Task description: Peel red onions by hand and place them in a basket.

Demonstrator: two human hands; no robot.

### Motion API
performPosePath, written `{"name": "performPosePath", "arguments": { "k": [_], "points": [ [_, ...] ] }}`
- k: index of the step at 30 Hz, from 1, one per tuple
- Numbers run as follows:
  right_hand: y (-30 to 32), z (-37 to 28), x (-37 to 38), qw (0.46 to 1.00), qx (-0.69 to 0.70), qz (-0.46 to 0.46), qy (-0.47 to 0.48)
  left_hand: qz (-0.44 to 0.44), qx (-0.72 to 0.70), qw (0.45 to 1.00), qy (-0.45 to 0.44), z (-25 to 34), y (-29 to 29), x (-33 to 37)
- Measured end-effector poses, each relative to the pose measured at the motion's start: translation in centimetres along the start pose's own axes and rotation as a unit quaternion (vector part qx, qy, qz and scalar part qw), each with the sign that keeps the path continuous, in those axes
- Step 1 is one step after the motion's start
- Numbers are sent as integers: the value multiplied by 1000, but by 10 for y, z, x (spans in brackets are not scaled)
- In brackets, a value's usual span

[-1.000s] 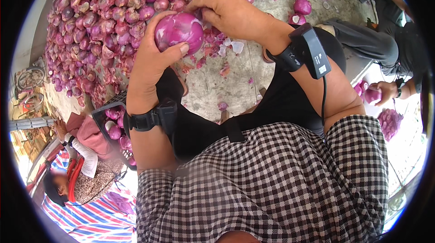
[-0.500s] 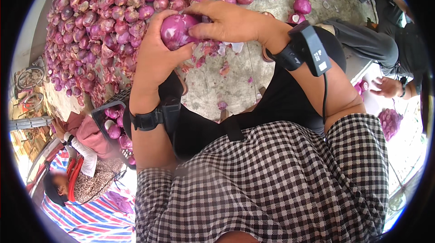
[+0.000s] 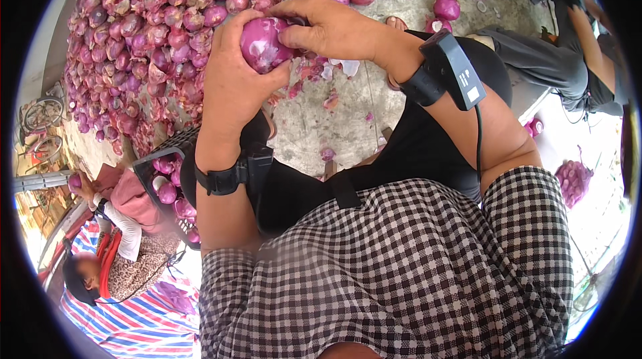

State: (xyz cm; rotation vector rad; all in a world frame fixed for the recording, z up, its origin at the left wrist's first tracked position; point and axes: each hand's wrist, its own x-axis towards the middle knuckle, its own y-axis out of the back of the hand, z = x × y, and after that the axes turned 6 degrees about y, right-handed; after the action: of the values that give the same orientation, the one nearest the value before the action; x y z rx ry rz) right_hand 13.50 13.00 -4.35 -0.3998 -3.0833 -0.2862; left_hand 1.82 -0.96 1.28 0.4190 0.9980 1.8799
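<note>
A large red onion (image 3: 263, 44) with glossy purple skin and pale patches is held up in front of me. My left hand (image 3: 231, 78) wraps round its left side and underside, the thumb lying along the bottom. From the right, my right hand (image 3: 334, 30) grips the onion's upper right side, its thumb pressed on the skin and its fingers reaching over the top. The right fingertips are partly hidden behind the onion, and I cannot tell whether they hold a small tool.
A big heap of red onions (image 3: 147, 38) lies at the far left, with loose peel (image 3: 331, 101) on the concrete floor (image 3: 307, 131). A black crate (image 3: 150, 171) of onions stands by my left leg. One co-worker (image 3: 120, 225) sits at left, another (image 3: 588, 64) at right.
The onion has turned slightly in my hands, which have shifted a little. The right co-worker's hand has moved up from the onions beside me; the left co-worker's raised hand now shows an onion.
</note>
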Motion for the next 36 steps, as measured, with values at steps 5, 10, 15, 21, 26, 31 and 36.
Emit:
{"name": "performPosePath", "arguments": {
  "k": [5,10,15,21,26,31,36],
  "points": [
    [-4,-2,2,1000,-10,22,-3,23,39,999,-5,7,-3,0],
    [-9,3,3,998,-47,45,5,53,87,994,-29,7,-6,0],
    [-8,3,2,996,-87,34,11,52,106,993,-19,10,-7,-1],
    [-6,4,2,995,-90,42,34,50,64,996,-30,9,-7,-1],
    [-4,11,2,986,-112,57,107,23,-13,999,-36,-3,-2,2],
    [6,1,3,997,-68,33,3,-95,-207,972,52,-2,11,0],
    [4,4,8,996,-32,88,-12,-117,-444,878,135,-7,11,-1]
  ]
}}
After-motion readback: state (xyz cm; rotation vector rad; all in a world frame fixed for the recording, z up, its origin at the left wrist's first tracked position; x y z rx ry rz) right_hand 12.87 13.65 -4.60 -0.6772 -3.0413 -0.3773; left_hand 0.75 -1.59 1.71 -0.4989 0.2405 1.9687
